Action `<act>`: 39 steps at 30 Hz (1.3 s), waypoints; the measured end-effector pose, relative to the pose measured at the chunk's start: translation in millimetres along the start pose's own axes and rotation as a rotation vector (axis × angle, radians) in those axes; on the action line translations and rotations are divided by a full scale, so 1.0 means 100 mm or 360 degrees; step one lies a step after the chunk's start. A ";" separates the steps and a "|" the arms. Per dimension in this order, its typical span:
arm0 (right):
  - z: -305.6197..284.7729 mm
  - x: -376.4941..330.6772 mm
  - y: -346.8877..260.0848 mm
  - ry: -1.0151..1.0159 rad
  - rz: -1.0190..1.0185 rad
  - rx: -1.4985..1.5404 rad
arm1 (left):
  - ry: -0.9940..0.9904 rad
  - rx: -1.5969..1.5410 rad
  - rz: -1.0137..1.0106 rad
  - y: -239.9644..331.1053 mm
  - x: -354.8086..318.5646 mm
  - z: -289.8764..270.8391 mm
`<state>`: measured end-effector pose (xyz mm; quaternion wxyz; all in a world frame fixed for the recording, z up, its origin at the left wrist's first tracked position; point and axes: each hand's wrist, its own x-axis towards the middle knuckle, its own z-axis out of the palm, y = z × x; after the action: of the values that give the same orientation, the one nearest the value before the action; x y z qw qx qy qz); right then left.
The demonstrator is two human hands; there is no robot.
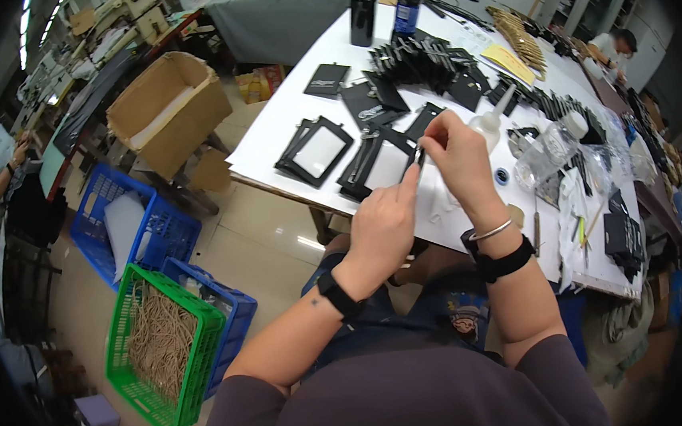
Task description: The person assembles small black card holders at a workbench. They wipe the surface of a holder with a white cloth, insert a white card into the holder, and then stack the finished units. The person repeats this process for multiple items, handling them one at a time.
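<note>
Over the near edge of the white table, my right hand (461, 155) pinches a small black strip (421, 157) between thumb and fingertips. My left hand (382, 230) is closed, its index finger reaching up to the lower end of that strip; whether it grips it too is hidden. Just beyond the left hand lie black card holders (371, 162) with pale windows. Another stack of card holders (316, 151) rests farther left. Close to my right hand stand a white squeeze bottle (488, 128) with a long nozzle and a small dark round piece (501, 176).
Dark bottles (362, 15) stand at the table's far side, near a heap of black holders (417, 63). A clear plastic bottle (545, 157) lies to the right. Left on the floor are a green crate (213, 323) of cords, blue crates and a cardboard box (168, 106). Other people sit nearby.
</note>
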<state>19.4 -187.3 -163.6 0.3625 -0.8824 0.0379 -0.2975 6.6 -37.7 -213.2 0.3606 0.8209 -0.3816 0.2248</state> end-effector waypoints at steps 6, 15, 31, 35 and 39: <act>0.25 0.11 -0.05 -0.0114 -0.0045 -0.0225 | 0.0202 0.0333 -0.0195 -0.29 0.09 -0.27; 0.29 -0.19 -0.11 -0.0121 -0.0235 -0.0372 | -0.0006 0.0842 -0.0774 -1.07 -0.09 -0.49; 0.50 0.25 -0.30 -0.0480 -0.0258 -0.0484 | 0.0004 0.0381 -0.0313 -0.70 0.03 -0.49; 0.65 0.39 -0.29 -0.0700 -0.0153 -0.0501 | -0.0028 0.0445 -0.0219 -0.71 0.08 -0.48; 0.67 0.49 -0.29 -0.0840 -0.0262 -0.0499 | -0.0055 0.0389 -0.0273 -0.75 0.13 -0.40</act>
<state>92.1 -138.3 -158.0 0.1942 -0.9744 -0.0836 -0.0771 69.5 20.1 -210.7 0.2692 0.8920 -0.2860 0.2237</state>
